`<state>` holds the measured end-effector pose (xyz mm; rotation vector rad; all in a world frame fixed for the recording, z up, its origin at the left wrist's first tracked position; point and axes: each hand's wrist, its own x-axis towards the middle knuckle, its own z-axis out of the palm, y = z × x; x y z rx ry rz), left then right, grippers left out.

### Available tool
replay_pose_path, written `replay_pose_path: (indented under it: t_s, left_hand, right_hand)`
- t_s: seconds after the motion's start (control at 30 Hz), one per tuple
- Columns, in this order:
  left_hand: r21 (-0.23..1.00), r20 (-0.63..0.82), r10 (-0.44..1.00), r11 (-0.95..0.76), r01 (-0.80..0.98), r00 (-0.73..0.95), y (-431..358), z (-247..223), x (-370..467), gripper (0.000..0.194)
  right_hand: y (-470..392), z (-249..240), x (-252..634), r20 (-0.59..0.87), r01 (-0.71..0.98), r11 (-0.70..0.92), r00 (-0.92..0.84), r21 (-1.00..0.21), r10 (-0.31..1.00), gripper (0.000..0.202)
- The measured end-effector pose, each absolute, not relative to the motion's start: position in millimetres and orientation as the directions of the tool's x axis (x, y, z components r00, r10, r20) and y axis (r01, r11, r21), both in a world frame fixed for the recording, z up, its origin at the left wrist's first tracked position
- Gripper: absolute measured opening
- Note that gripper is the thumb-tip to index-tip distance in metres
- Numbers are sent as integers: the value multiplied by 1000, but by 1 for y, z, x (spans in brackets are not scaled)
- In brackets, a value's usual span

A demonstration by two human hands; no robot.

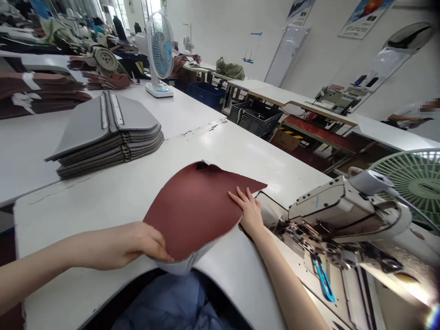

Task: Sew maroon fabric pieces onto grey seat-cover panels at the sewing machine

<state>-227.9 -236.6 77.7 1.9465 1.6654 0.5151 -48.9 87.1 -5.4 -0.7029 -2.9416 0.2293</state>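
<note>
A dark red fabric panel [194, 208] with a grey underside lies curved on the white table [113, 201] before me. My left hand [144, 243] pinches its near left edge, which bulges up and hangs toward my lap. Across the panel's right part, my right hand [249, 211] rests with fingers spread, palm down and gripping nothing. Just right of that hand stands a sewing machine [326, 206], its needle area facing the panel. Blue-handled thread snips [323, 277] lie on the machine's bed.
A stack of grey panels [113, 133] sits at the left, with bundled dark red pieces [37, 89] behind it. A white desk fan [160, 55] stands at the back. Beyond the table are a dark crate [254, 117] and a blue bin [206, 94]. A green fan [412, 183] is at the right.
</note>
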Motion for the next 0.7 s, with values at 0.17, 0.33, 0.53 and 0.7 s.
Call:
replay_pose_path:
  t_s: [0.17, 0.33, 0.53, 0.7]
  left_hand:
    - [893, -185, 909, -3, 450, 374, -241, 92, -233, 47]
    - [880, -150, 953, 8, 475, 262, -229, 128, -281, 53]
    - [90, 335, 772, 544, 834, -540, -199, 144, -407, 72]
    - [38, 382, 726, 606, 795, -572, -192, 121, -472, 93]
  right_hand:
    - [91, -10, -49, 127, 422, 899, -891, -116, 435, 52]
    - [94, -16, -50, 132, 450, 886, -877, -109, 462, 51]
    - [94, -13, -50, 95, 463, 870, -871, -169, 481, 49]
    - [94, -10, -55, 146, 469, 865, -857, -178, 494, 57]
